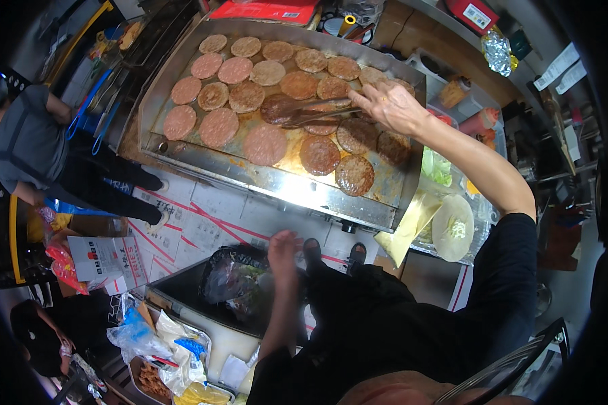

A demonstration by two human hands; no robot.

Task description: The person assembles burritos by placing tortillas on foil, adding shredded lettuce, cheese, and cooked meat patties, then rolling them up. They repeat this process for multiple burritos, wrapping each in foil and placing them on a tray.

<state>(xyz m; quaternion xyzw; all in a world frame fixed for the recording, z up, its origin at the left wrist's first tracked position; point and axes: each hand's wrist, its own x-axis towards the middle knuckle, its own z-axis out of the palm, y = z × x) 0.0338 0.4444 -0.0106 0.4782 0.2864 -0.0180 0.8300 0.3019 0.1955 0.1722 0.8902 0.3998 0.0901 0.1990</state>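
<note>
Several pinkish patties lie on the left side of the griddle, and off its front edge the left hand hangs loosely open and empty, beside a black-lined bin. Farther right — over browner patties — dark tongs reach leftward to a dark patty from the right hand, clamped round their handle end, well apart from the left.

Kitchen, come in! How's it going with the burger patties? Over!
Right hand: holding tongs over the patties. Left hand: off the griddle. In the way: neighbouring patties, packed close around the tongs.
</note>
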